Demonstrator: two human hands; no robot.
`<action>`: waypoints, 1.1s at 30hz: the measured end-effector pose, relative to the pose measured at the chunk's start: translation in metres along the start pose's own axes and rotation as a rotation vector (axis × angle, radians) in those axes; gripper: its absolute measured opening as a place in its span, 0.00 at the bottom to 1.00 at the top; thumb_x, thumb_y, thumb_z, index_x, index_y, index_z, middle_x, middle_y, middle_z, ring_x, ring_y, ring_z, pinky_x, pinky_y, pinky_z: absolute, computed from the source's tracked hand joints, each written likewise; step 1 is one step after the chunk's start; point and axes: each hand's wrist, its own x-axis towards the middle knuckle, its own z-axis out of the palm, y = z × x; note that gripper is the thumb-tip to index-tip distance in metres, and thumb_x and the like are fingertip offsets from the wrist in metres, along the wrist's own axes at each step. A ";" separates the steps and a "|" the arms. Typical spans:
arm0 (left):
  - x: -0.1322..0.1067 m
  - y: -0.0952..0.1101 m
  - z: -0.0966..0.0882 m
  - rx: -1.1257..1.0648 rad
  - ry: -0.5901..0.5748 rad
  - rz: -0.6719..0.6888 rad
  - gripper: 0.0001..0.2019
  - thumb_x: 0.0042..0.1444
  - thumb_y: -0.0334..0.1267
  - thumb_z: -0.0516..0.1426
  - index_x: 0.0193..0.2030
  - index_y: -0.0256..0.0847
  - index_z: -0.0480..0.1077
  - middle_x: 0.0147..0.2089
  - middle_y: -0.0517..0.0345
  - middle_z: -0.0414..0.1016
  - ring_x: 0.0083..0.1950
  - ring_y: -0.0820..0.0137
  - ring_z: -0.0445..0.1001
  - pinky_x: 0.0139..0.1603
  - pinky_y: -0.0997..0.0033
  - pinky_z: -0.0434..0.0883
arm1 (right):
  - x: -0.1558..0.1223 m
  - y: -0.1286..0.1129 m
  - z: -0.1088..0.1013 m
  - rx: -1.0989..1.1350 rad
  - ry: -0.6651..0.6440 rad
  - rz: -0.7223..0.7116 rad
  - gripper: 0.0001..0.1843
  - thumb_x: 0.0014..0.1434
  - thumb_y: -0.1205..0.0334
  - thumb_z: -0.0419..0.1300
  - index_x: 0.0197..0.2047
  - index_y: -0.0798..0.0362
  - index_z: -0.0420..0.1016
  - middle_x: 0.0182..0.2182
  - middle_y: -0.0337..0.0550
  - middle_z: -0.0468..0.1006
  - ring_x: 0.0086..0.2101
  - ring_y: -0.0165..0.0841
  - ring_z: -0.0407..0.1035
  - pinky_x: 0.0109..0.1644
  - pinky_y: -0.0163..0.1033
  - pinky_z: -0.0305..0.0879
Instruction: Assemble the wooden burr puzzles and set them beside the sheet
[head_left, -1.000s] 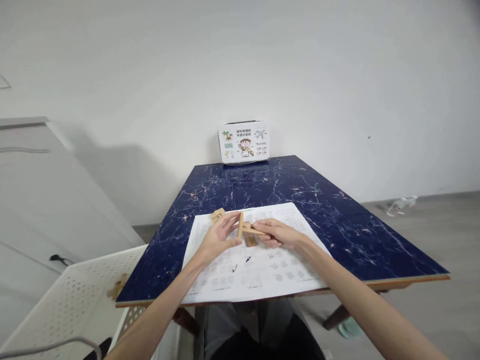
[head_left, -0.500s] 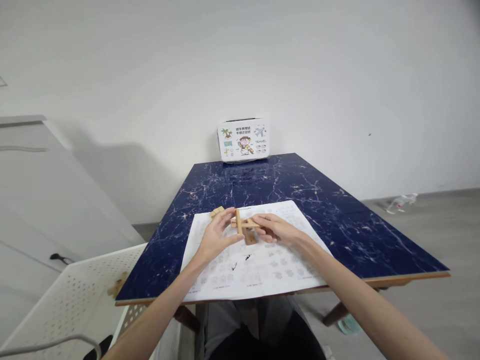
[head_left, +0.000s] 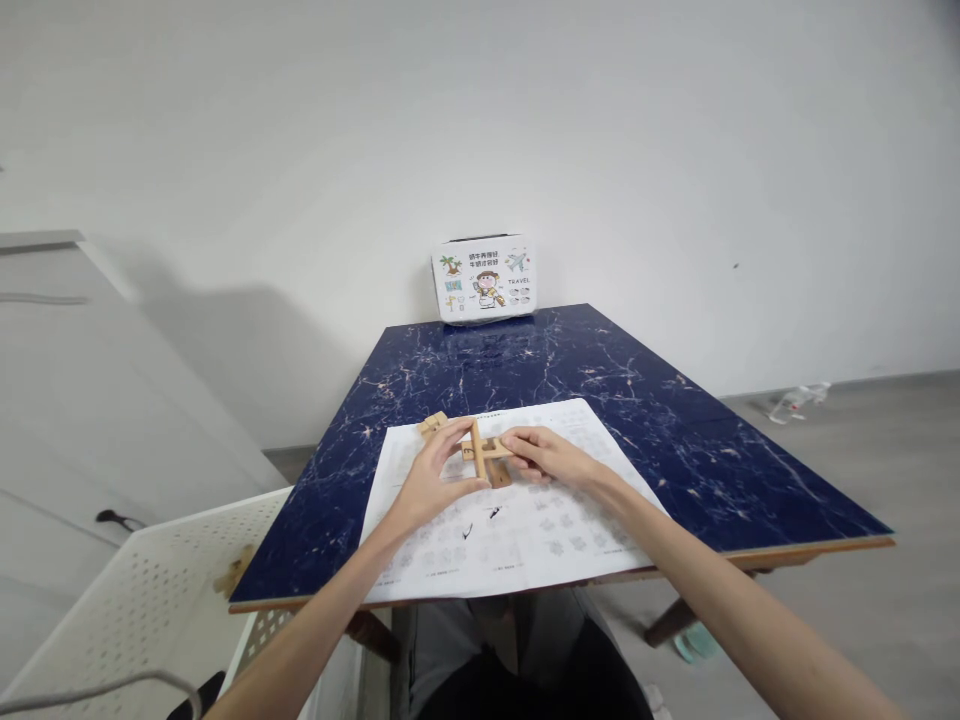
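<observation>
holding a wooden bar point(head_left: 479, 455) near-to-far in the half-spread left hand point(head_left: 433, 480), crosswise to a wooden block point(head_left: 496, 450) pinched at its right end by the right hand point(head_left: 550, 454)

Place: a room, most likely in a home; its exact use could not be told. Wall point(head_left: 645, 170): was painted plain white. Floor point(head_left: 862, 470): was grey and plank-patterned. Table point(head_left: 480, 370): had a blue marble-patterned top and brown legs point(head_left: 670, 624). Case point(head_left: 486, 280): was white, cartoon-printed, lettered TRAVEL, and stood at the table's far end. Basket point(head_left: 150, 590): was white, perforated, and stood beside the table, at the left.
</observation>
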 end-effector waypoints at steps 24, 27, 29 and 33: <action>-0.002 -0.008 0.000 0.085 0.026 0.095 0.40 0.48 0.45 0.74 0.67 0.52 0.65 0.70 0.48 0.67 0.71 0.51 0.67 0.70 0.43 0.68 | -0.001 0.001 0.000 0.014 0.036 0.053 0.23 0.65 0.38 0.62 0.37 0.51 0.65 0.23 0.29 0.58 0.19 0.22 0.45 0.20 0.32 0.39; -0.002 -0.008 0.001 0.112 0.028 0.112 0.40 0.48 0.46 0.74 0.67 0.52 0.65 0.70 0.48 0.67 0.71 0.51 0.67 0.70 0.43 0.68 | 0.000 0.002 0.002 0.005 0.020 0.029 0.23 0.65 0.38 0.61 0.37 0.51 0.65 0.23 0.29 0.59 0.18 0.21 0.47 0.19 0.32 0.40; -0.002 -0.008 0.002 0.128 0.007 0.126 0.41 0.47 0.46 0.74 0.67 0.52 0.65 0.69 0.48 0.68 0.70 0.51 0.68 0.70 0.43 0.68 | 0.001 0.003 0.005 0.015 -0.030 0.022 0.24 0.65 0.37 0.61 0.35 0.51 0.64 0.24 0.29 0.61 0.18 0.21 0.48 0.19 0.31 0.42; -0.002 -0.007 0.004 0.135 -0.001 0.159 0.42 0.45 0.45 0.75 0.67 0.50 0.65 0.68 0.47 0.69 0.69 0.51 0.69 0.70 0.43 0.68 | 0.002 0.003 0.011 0.046 -0.059 0.012 0.25 0.65 0.37 0.61 0.35 0.51 0.63 0.25 0.30 0.63 0.17 0.20 0.52 0.18 0.30 0.44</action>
